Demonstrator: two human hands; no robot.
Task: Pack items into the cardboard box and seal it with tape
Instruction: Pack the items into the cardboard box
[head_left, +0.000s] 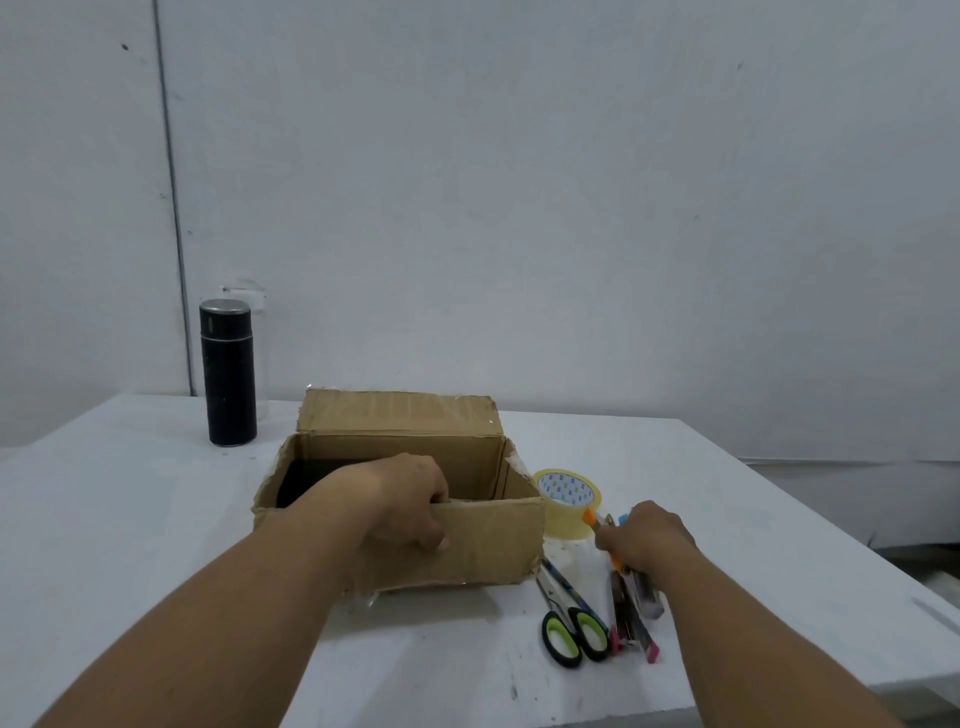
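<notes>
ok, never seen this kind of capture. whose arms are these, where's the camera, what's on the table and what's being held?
There is no robot here: a person is working bare-handed, and the one picture comes from a wide-angle camera on their head, looking forward and down.

The left hand grips the near wall of the open cardboard box, fingers over its rim. Something dark lies inside; I cannot tell what. The right hand is closed on a bunch of pens with orange and blue tips.

On the white table: a roll of clear tape right of the box, green-handled scissors, more pens or small tools beside them, and an upright black flask at the back left.
</notes>
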